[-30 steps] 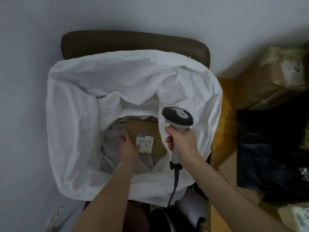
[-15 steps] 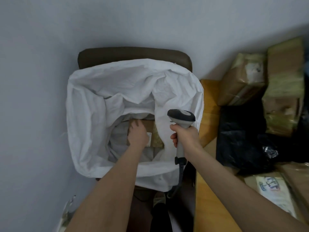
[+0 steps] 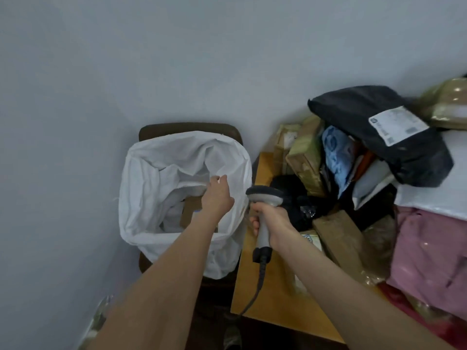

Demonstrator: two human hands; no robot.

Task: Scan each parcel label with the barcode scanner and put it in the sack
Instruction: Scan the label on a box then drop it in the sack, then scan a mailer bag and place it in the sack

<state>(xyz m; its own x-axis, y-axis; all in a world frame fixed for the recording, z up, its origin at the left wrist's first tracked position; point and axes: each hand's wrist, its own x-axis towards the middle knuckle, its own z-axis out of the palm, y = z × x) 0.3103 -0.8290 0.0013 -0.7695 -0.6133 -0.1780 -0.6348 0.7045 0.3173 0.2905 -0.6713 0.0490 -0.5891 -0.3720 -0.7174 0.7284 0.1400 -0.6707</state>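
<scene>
Your left hand (image 3: 218, 198) has lifted off the brown parcel (image 3: 190, 210) and risen from the depth of the sack (image 3: 141, 188) to its mouth since the earlier frame. Inside the sack, the brown parcel lies flat near the bottom; treat it as deposited. Whether other parcels lie under it cannot be told. Over the right side of the sack's mouth, your left hand hovers with fingers loosely spread, holding nothing. Just right of the sack, the barcode scanner (image 3: 265, 197) points forward, and your right hand (image 3: 274, 221) is wrapped round its handle. Further right of the sack, on the table (image 3: 267, 299), a pile waits: taped brown boxes (image 3: 304, 160), a black mailer (image 3: 366, 117) with its label facing up, a pink bag (image 3: 429, 253) and more. None of these is in the sack. Judge the task as early: most parcels remain to be scanned and bagged.
</scene>
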